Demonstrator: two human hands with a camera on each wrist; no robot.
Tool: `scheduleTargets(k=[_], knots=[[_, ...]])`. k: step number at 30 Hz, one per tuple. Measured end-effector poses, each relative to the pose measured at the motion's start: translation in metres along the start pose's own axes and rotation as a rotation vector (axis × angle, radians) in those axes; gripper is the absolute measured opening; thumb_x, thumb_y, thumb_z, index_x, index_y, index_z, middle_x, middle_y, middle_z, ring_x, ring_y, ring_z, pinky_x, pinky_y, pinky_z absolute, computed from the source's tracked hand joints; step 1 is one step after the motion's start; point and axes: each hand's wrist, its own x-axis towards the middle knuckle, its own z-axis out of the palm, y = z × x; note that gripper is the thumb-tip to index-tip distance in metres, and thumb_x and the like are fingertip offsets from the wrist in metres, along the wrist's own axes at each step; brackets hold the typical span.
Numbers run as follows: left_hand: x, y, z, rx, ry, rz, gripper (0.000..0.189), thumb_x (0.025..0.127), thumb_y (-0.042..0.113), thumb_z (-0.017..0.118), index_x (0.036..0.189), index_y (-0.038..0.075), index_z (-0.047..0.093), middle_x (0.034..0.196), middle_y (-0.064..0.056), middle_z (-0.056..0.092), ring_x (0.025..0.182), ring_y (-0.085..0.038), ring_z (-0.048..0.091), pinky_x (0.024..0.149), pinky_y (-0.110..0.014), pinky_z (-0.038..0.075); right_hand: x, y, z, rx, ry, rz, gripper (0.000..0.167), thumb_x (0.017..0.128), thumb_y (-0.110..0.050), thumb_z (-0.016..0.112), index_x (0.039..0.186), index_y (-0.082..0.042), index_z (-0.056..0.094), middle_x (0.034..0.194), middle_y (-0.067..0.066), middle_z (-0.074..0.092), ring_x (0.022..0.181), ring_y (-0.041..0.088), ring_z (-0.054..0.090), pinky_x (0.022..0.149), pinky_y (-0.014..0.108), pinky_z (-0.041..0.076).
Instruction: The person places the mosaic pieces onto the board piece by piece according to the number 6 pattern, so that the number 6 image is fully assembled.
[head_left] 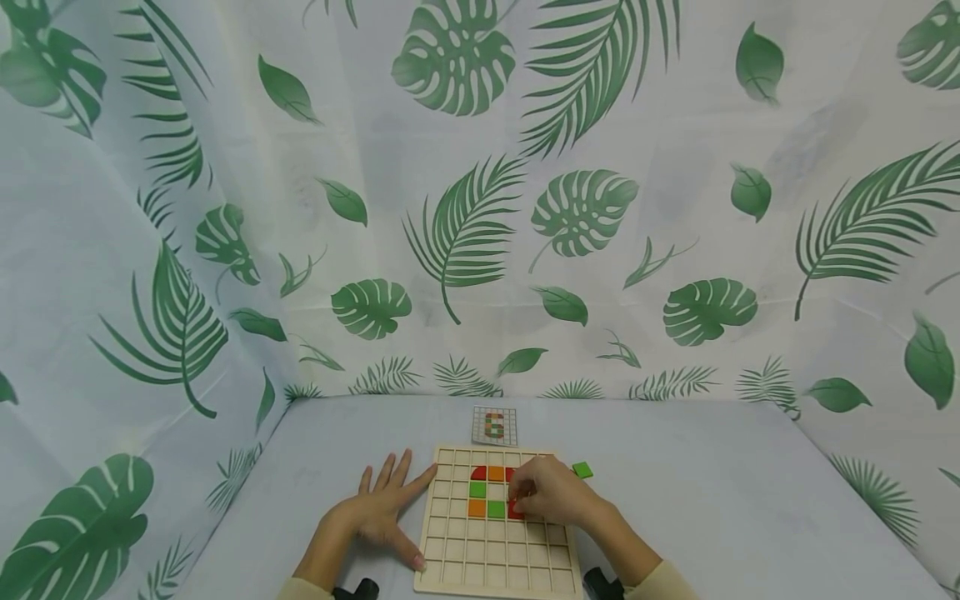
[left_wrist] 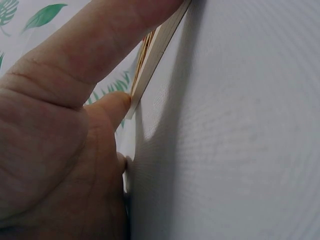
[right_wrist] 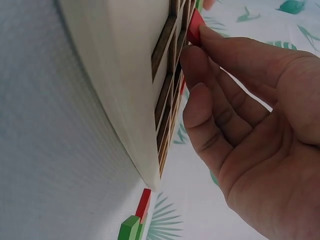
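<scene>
A wooden grid board [head_left: 498, 575] lies on the table with several coloured tiles in its squares: a red tile [head_left: 479, 473], orange tiles [head_left: 496, 473] and green tiles [head_left: 477, 490] among them. Over the board, my right hand [head_left: 553, 490] pinches a red tile [right_wrist: 195, 27] between thumb and index finger, low at a square beside a green tile [head_left: 496, 509]. My left hand [head_left: 382, 508] is spread, its thumb and index fingertip against the board's left edge. In the left wrist view, the fingers [left_wrist: 112, 107] touch the board's wooden side [left_wrist: 155, 57].
Behind the board lies a small pattern card [head_left: 494, 426] with a gridded coloured figure. Loose tiles sit off the board's right edge, a green tile [head_left: 582, 470] in the head view and a red tile [right_wrist: 143, 204] in the right wrist view. Leaf-printed cloth surrounds the table.
</scene>
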Motion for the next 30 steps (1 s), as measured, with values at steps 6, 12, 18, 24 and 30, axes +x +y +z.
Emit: scheduleTargets(k=[6, 12, 18, 24, 30], knots=[[0.000, 0.000, 0.000, 0.001, -0.002, -0.003, 0.138, 0.053, 0.063, 0.097, 0.166, 0.037, 0.022, 0.175, -0.020, -0.004, 0.160, -0.045, -0.013, 0.122, -0.074, -0.010, -0.001, 0.001, 0.000, 0.009, -0.023, -0.016, 0.008, 0.086, -0.005, 0.083, 0.087, -0.012, 0.080, 0.083, -0.006, 0.075, 0.071, -0.001, 0.060, 0.063, 0.021, 0.052], [-0.001, 0.001, -0.001, 0.007, -0.005, -0.007, 0.138, 0.053, 0.063, 0.097, 0.166, 0.036, 0.023, 0.175, -0.020, -0.004, 0.161, -0.045, -0.013, 0.122, -0.074, -0.010, -0.002, 0.000, 0.000, -0.006, -0.043, -0.014, 0.005, 0.085, -0.008, 0.085, 0.090, -0.010, 0.083, 0.085, -0.004, 0.078, 0.073, -0.004, 0.062, 0.064, 0.020, 0.053], [-0.002, 0.004, -0.003, 0.010, -0.012, -0.011, 0.137, 0.054, 0.063, 0.097, 0.166, 0.035, 0.023, 0.175, -0.020, -0.003, 0.161, -0.045, -0.012, 0.122, -0.074, -0.009, -0.002, -0.004, 0.000, -0.045, -0.041, -0.029, 0.008, 0.083, -0.009, 0.087, 0.090, -0.008, 0.085, 0.085, -0.004, 0.079, 0.076, -0.004, 0.063, 0.064, 0.019, 0.053], [-0.003, 0.004, -0.003, 0.009, -0.010, -0.009, 0.137, 0.054, 0.063, 0.097, 0.166, 0.035, 0.023, 0.175, -0.021, -0.003, 0.160, -0.046, -0.012, 0.122, -0.074, -0.009, -0.003, -0.001, -0.004, -0.052, -0.042, -0.011, 0.010, 0.084, -0.013, 0.087, 0.093, -0.011, 0.085, 0.087, -0.007, 0.078, 0.076, -0.002, 0.059, 0.066, 0.021, 0.051], [-0.002, 0.004, -0.002, 0.010, -0.004, -0.012, 0.138, 0.053, 0.064, 0.097, 0.166, 0.035, 0.023, 0.175, -0.020, -0.002, 0.161, -0.046, -0.011, 0.122, -0.074, -0.009, -0.008, 0.002, -0.017, -0.079, 0.035, 0.005, 0.014, 0.087, -0.011, 0.083, 0.101, -0.007, 0.083, 0.093, -0.001, 0.078, 0.076, 0.002, 0.059, 0.066, 0.022, 0.051]])
